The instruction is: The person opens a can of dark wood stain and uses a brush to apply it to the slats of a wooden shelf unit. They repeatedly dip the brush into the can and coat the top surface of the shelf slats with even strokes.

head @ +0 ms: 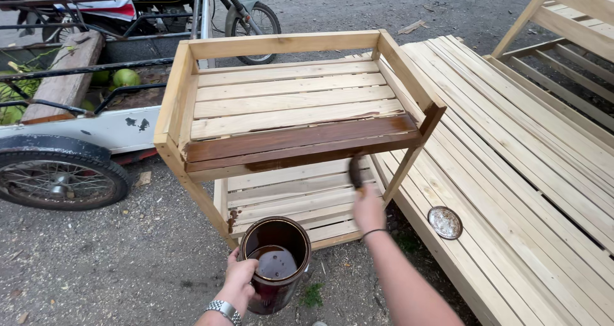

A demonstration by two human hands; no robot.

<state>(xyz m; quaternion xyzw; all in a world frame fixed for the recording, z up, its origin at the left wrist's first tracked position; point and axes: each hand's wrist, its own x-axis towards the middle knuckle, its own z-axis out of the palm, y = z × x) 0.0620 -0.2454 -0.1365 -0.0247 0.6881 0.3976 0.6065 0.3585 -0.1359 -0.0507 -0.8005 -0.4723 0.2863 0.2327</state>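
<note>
Outdoors, on grey gravel, the right hand (369, 209) has its fingers wrapped tight round the handle of a dark-bristled paintbrush (355, 171), whose head rises just above the knuckles and touches the front edge of a pale slatted wooden shelf unit (281, 95). Directly above the fingertips, the two nearest slats are stained dark brown; those beyond remain bare. The left hand (240, 280), with a metal wristwatch (223, 309) on its wrist, grips the side of a round brown stain-smeared can (275, 262), fingers curled against its wall; dark liquid shows inside. Right of the right fingers, well apart, a round metal lid (444, 222) rests on a pale wooden slatted platform (511, 172). Far left of both hands stands a wheeled cart (64, 147).
</note>
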